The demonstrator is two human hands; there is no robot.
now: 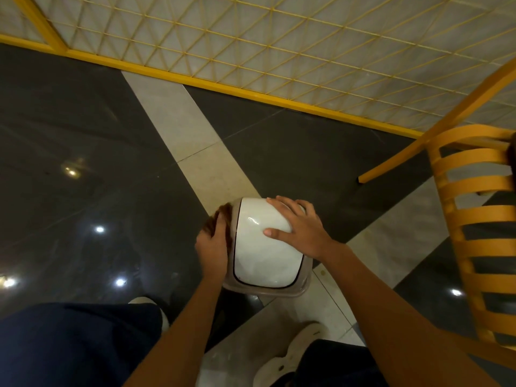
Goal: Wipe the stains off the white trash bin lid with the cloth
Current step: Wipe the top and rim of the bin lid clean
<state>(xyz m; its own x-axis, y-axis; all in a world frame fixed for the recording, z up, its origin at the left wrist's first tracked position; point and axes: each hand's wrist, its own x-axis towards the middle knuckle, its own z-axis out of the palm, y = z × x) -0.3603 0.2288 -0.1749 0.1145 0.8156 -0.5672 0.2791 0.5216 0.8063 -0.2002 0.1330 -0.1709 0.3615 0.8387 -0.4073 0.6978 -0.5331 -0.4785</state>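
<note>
The white trash bin lid (262, 255) is a glossy rounded flap in a grey-brown rim (268, 292), seen from above on the floor in front of me. My right hand (300, 229) lies flat on the lid's far right part, fingers spread and straight. My left hand (213, 247) is at the lid's left edge and holds a brown cloth (223, 215) against the rim there; the cloth is blurred and partly hidden by my fingers. No stain shows plainly on the lid.
A yellow slatted chair (472, 219) stands close on the right, one leg (413, 152) angling over the floor. A yellow-framed lattice partition (251, 51) runs along the back. The floor has dark and beige tiles. My legs and light shoes (296, 356) are below the bin.
</note>
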